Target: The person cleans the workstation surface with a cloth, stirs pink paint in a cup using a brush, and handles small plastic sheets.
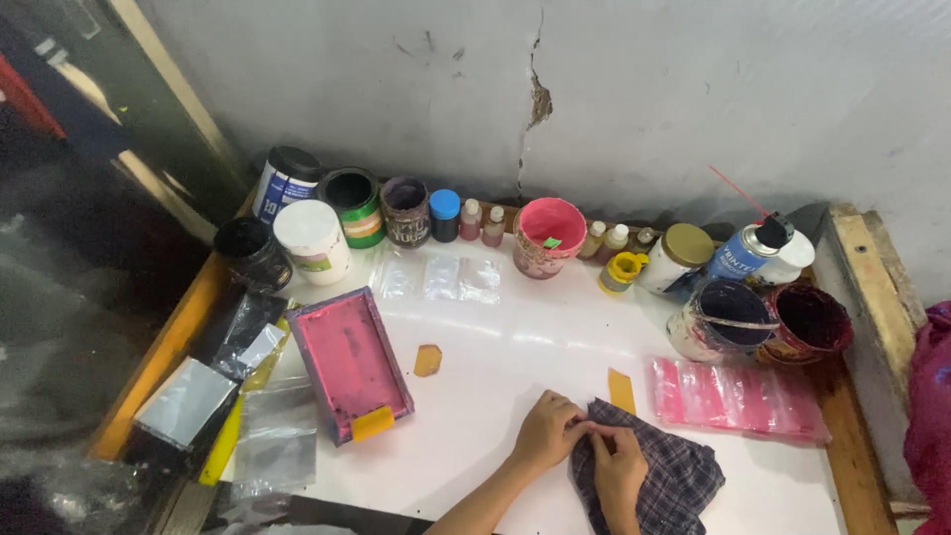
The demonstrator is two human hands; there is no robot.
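A dark plaid cloth (pixel 659 481) lies crumpled on the white tabletop (pixel 495 337) near the front edge. My left hand (pixel 547 431) pinches its upper left edge. Just to the right, my right hand (pixel 619 471) rests on the cloth and grips the same edge, fingertips meeting the left hand's. A small yellow scraper (pixel 621 389) lies just beyond the cloth. Whatever sits under the cloth is hidden.
A pink-stained ink tray (pixel 349 362) with a yellow scraper sits at left. A second yellow piece (pixel 428 360) lies mid-table. Jars, tubs, small bottles and a spray can (pixel 748 248) line the wall. A pink plastic bag stack (pixel 738 396) lies right; foil pouches (pixel 188 401) at left.
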